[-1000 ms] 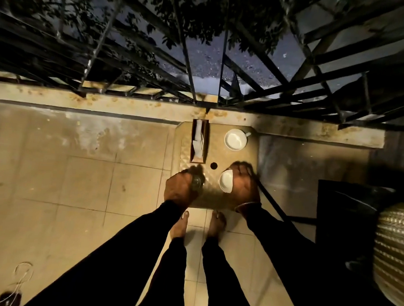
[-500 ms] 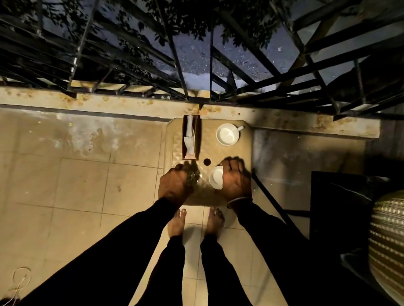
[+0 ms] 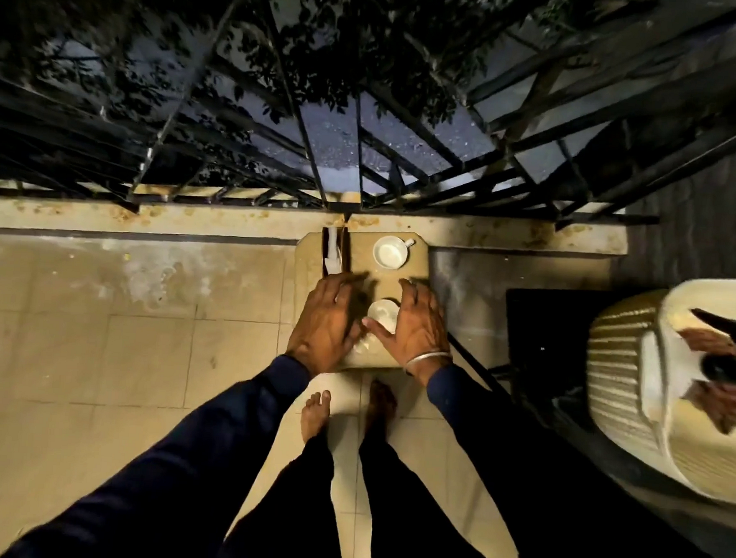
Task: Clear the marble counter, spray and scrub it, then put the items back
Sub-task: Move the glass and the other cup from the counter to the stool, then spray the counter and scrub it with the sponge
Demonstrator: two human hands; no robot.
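We note the left hand (image 3: 327, 319) spread flat, fingers apart, over the 8 o'clock side of the small tabletop (image 3: 417, 271), holding nothing. The right hand (image 3: 417, 328) is likewise splayed at 4 o'clock. Its thumb touches the near rim of a white cup (image 3: 383, 311) that sits between both hands. A second white cup (image 3: 390, 253) stands at 1 o'clock, handle toward 2. The tissue holder (image 3: 333, 254) is at 11 o'clock, just beyond the left fingertips. A black railing (image 3: 283, 98) lies past 12.
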